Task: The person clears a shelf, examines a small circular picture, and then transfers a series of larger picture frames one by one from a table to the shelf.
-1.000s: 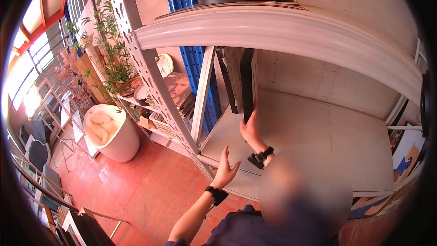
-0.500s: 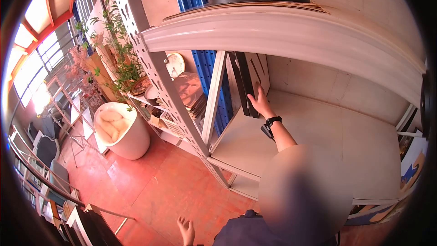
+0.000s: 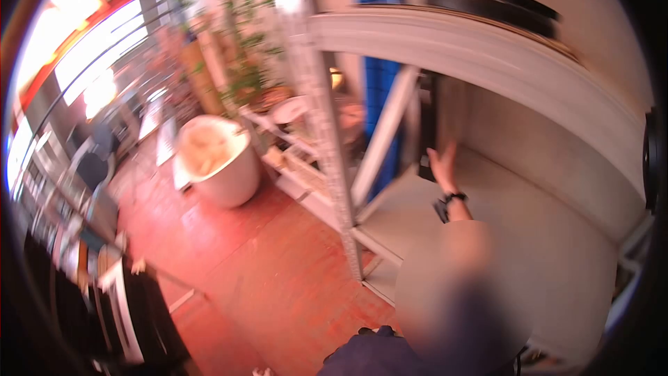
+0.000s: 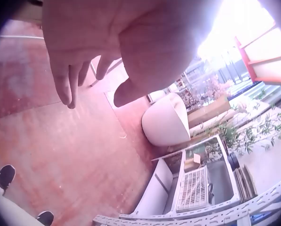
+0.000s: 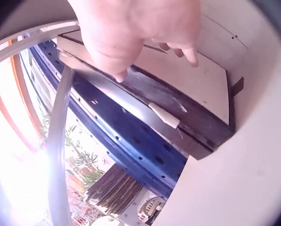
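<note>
1. Hanging low over the red floor [image 4: 46, 155], away from the shelving: left hand [image 4: 117, 42], fingers [image 4: 65, 89] loose and pointing down, grip apart, nothing in it. Out of sight in the head view.
2. Standing on that floor, left of the rack: white tub [image 3: 216, 160] with pale contents, bright windows [image 3: 90, 56] beyond it, green plants [image 3: 243, 63] behind, dark furniture [image 3: 139, 320] at the lower left. Head view blurred, so fine detail not readable.
3. Rising between floor and shelf: perforated grey upright [image 3: 327, 132] of the metal rack, blue panel [image 3: 379, 76] behind it, stacked records [image 5: 114, 188] visible below in the right wrist view.
4. Leaning against the left end of the shelf bay: dark flat board [image 5: 178, 108], set on edge, long axis upright in the head view [image 3: 426, 125], broad face turned toward the open bay, bottom edge down on the white shelf [image 3: 543, 237].
5. Reaching up to the board: right hand [image 3: 442, 163], fingers [image 5: 190, 54] nearly straight, grip spread rather than curled, fingertips at or just off the board's face; actual contact not clear.
6. Spanning overhead to the right: white upper shelf [image 3: 487, 56] carrying a dark round object [image 3: 494, 3]; pale back wall [image 3: 557, 139] behind the bay.
</note>
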Tool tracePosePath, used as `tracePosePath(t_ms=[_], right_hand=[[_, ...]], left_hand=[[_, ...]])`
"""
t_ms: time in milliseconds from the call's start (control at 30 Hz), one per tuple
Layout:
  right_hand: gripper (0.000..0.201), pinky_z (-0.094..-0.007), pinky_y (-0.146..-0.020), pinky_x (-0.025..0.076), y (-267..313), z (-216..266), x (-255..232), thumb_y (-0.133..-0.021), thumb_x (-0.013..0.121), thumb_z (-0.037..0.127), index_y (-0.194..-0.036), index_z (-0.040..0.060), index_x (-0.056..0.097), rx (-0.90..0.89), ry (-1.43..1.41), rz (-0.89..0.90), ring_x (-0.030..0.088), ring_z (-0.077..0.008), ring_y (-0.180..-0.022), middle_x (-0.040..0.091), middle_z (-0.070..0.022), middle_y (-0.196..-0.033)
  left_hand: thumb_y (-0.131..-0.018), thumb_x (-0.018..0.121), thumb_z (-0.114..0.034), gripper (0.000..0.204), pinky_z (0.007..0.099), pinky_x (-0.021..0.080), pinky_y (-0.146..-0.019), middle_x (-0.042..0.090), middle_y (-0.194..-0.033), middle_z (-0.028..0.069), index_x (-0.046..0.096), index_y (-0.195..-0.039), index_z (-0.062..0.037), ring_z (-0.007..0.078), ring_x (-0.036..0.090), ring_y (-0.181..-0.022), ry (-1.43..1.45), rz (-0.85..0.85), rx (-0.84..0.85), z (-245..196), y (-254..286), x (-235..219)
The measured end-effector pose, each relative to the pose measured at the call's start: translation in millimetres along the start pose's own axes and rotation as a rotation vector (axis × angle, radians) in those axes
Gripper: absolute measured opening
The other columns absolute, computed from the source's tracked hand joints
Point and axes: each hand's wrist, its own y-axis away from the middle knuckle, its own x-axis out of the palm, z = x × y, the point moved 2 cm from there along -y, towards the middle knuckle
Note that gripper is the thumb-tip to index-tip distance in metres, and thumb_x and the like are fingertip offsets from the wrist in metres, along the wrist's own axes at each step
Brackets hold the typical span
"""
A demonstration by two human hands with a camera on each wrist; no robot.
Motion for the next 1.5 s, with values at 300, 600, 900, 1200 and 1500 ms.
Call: tracePosePath(t_ms=[300,600,900,1200,1500], right_hand=[[0.039,-0.0410,-0.091,0.044,146.1,86.1,-75.3,-0.092,0.052,0.016,-0.123,-0.0059,0.042,-0.430,-0.072,-0.082,0.053,-0.0335,-0.104,0.051,-0.0233,-0.118],[0.040,-0.0411,-0.087,0.047,232.0,175.8,-28.5,-0.092,0.054,0.020,-0.121,-0.0059,0.044,-0.276,-0.442,0.155,0.056,-0.0340,-0.095,0.053,-0.0238,-0.113],[0.036,-0.0387,-0.090,0.049,300.7,219.5,-36.4,-0.092,0.049,0.008,-0.125,-0.0050,0.041,-0.316,-0.599,0.477,0.057,-0.0287,-0.103,0.053,-0.0221,-0.116],[0.041,-0.0355,-0.076,0.055,356.1,90.5,-63.5,-0.088,0.054,0.006,-0.125,-0.0083,0.042,-0.217,-0.152,0.357,0.060,-0.0309,-0.098,0.054,-0.0246,-0.113],[0.032,-0.0362,-0.085,0.051,366.6,112.6,-55.0,-0.087,0.050,0.002,-0.118,-0.0037,0.049,-0.159,-0.299,0.447,0.058,-0.0285,-0.101,0.056,-0.0197,-0.112]], left_hand=[[-0.080,0.066,-0.020,0.049,0.0349,0.049,-0.081,0.058,-0.108,0.0155,0.047,-0.121,-0.0010,0.0226,0.058,-0.094,-0.010,-0.727,0.030,-159.9,157.6,-38.0],[-0.082,0.062,-0.007,0.028,0.0300,0.047,-0.080,0.058,-0.100,0.0093,0.053,-0.109,-0.0031,0.0200,0.059,-0.092,-0.487,-1.157,0.676,-466.9,215.9,-213.7],[-0.072,0.071,-0.021,0.052,0.0369,0.042,-0.095,0.054,-0.115,0.0125,0.050,-0.116,-0.0021,0.0286,0.050,-0.113,-1.626,-1.392,0.716,-684.1,160.1,-340.5],[-0.074,0.071,-0.042,0.047,0.0363,0.049,-0.082,0.065,-0.100,0.0123,0.062,-0.102,-0.0052,0.0273,0.062,-0.096,-1.614,-1.247,0.191,-714.2,128.9,-375.8],[-0.078,0.068,-0.030,0.032,0.0361,0.052,-0.064,0.064,-0.080,0.0111,0.057,-0.090,-0.0029,0.0273,0.066,-0.075,-1.867,-1.241,0.797,-726.0,116.5,-347.6]])
